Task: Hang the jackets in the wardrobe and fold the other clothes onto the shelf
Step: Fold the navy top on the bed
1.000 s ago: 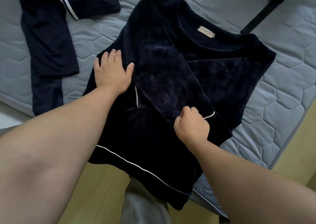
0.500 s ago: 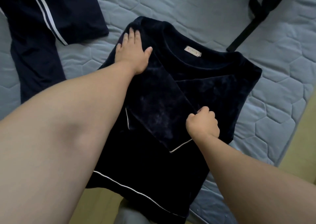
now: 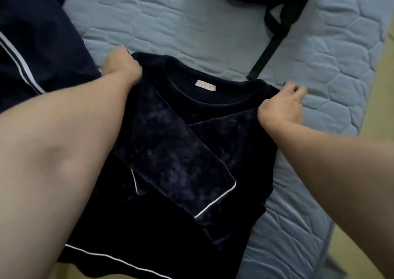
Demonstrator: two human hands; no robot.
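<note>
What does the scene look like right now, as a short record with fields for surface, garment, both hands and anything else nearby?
surface: quilted grey mattress
garment: navy velvet top, flat, sleeve folded across front
left hand: grips top's shoulder corner
right hand: at the other shoulder, blurred, grip unclear
nearby: striped navy garment at left; black strap beyond

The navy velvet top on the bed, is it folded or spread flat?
Partly folded: the sleeves lie folded across the front of the top, but its body is full length.
</note>
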